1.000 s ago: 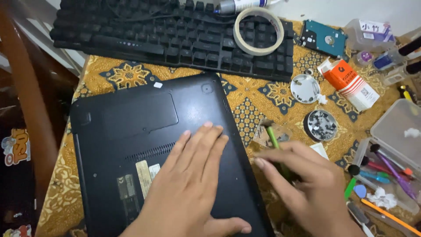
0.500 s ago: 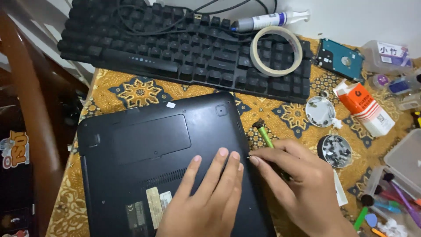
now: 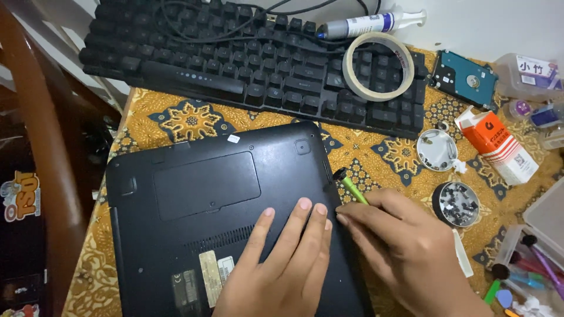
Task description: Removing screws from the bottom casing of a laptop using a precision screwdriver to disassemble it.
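Upturned black laptop point(image 3: 235, 217) on patterned table point(image 3: 188, 117): left hand point(image 3: 282, 264) flat and open on its base; right hand point(image 3: 405, 252), at its right edge, pinches green-handled tool point(image 3: 351, 188), long axis angled away toward keyboard point(image 3: 252, 58).

Matt black plastic laptop base point(image 3: 205, 194), patterned woven tablecloth point(image 3: 188, 120)
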